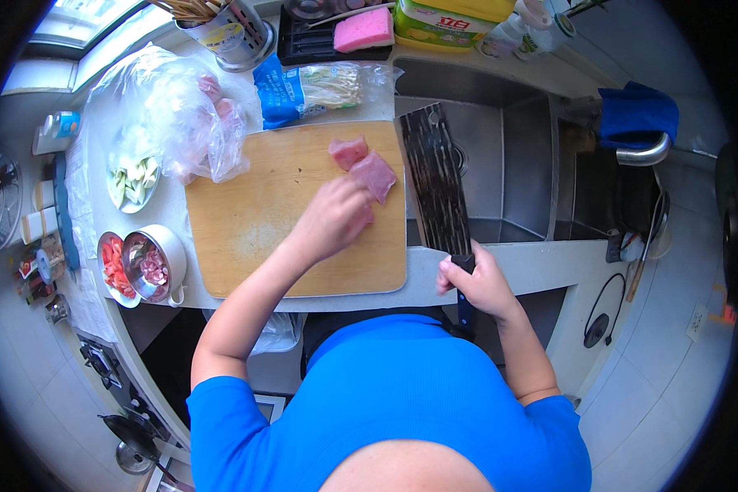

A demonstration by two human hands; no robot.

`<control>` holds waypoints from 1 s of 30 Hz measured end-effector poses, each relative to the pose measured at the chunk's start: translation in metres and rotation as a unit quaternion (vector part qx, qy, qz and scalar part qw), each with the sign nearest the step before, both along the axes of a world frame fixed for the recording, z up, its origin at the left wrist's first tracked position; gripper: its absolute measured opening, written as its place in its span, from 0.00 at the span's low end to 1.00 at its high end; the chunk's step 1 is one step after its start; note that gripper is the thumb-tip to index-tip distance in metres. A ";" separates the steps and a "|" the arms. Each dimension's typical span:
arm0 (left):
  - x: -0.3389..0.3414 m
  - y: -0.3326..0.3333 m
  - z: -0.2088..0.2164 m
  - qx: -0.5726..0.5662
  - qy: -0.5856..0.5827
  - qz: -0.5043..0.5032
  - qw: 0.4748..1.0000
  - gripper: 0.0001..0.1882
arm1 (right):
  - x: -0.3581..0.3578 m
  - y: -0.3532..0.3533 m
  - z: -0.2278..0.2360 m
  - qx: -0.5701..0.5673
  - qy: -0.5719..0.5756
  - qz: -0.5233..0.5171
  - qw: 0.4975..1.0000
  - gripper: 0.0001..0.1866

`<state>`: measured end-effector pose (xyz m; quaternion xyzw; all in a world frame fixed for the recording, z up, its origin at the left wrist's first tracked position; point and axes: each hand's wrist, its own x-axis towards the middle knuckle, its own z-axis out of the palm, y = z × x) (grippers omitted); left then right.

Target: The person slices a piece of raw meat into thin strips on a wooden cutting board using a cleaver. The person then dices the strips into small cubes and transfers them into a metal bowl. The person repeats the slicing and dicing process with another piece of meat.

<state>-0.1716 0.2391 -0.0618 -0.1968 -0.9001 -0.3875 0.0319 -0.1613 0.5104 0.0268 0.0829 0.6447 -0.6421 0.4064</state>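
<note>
Fingers (361,199) of the left hand (336,217) bend down and press on one piece of meat (375,175). Fingers of the right hand (477,283) wrap tight around the handle of one big knife (435,184). Its wide dark blade lies flat beside the board, pointing away from the person, partly over the sink (508,164).

Two pieces of meat lie on the board (262,213), near its far right corner. They are pink and raw. The second piece (348,152) sits just behind the first one, touching it. The board is one flat wooden one, and it rests on the counter (541,266).

Left of the board sits one clear bag (184,115) with more pink meat inside. Near it are one plate of cut green vegetables (131,184), one plate of red slices (111,266), and one metal bowl (152,264). One pink sponge (363,29) lies at the back.
</note>
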 end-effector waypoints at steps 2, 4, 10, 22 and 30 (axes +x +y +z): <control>0.023 0.003 -0.012 -0.003 -0.005 -0.011 1.000 0.15 | 0.007 0.001 -0.007 0.028 0.045 0.058 0.997 0.17; 0.041 0.006 -0.020 -0.003 0.025 0.044 0.999 0.13 | 0.011 0.002 -0.010 0.099 0.103 0.175 0.974 0.21; 0.084 0.013 -0.022 -0.045 0.057 0.097 0.993 0.16 | 0.020 -0.011 -0.037 0.196 0.223 0.270 0.916 0.23; 0.074 0.028 -0.019 -0.029 0.036 0.144 0.988 0.17 | 0.017 -0.022 -0.017 0.182 0.215 0.252 0.926 0.23; 0.074 -0.004 -0.033 -0.055 0.057 0.058 0.995 0.17 | -0.009 -0.021 -0.034 0.204 0.194 0.234 0.931 0.23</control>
